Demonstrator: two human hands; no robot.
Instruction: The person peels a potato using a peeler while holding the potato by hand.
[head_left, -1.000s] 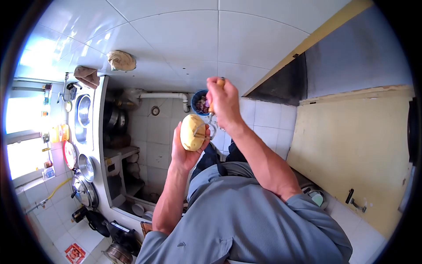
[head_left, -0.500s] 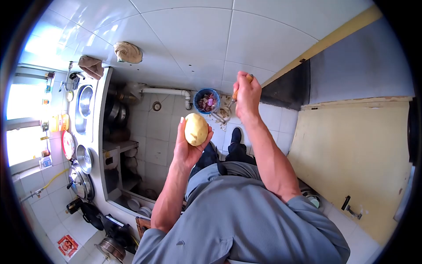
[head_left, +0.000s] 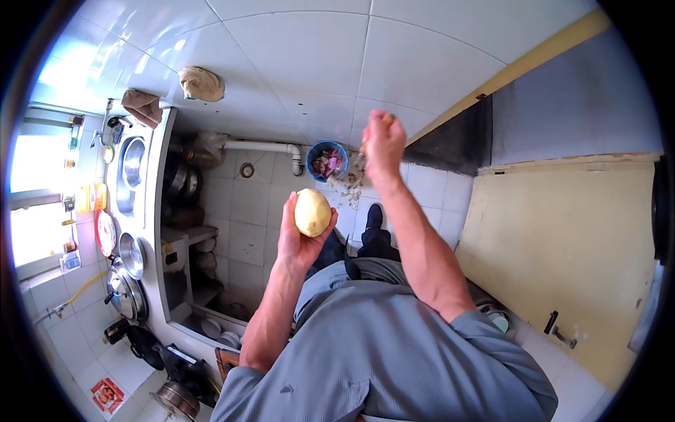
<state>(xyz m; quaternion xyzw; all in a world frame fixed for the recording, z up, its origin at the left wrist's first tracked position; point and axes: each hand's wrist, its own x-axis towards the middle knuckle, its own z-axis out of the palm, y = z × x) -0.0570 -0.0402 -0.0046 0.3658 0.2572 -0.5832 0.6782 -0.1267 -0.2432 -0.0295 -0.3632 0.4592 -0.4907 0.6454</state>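
Observation:
A peeled, pale yellow potato (head_left: 312,213) rests in my left hand (head_left: 299,243), fingers and thumb curled around its sides. A few small brownish marks show on its surface. My right hand (head_left: 385,149) is raised to the right of the potato and apart from it. Its fingers are wrapped round the brown handle of a peeler (head_left: 361,156), whose metal head is smeared by motion and points down toward the floor. Below and beyond my hands, a blue bucket (head_left: 310,166) on the floor holds purple and pale scraps.
Peel bits (head_left: 351,193) lie on the tiled floor beside the bucket. A white pipe (head_left: 260,146) runs along the wall. At left stands a counter with a sink (head_left: 126,193), a metal bowl (head_left: 132,254) and a lidded pan (head_left: 126,292). A yellow door (head_left: 555,260) is at right.
My right hand has swung a little left and up with the peeler. The potato has turned slightly and sits a bit lower in my left hand.

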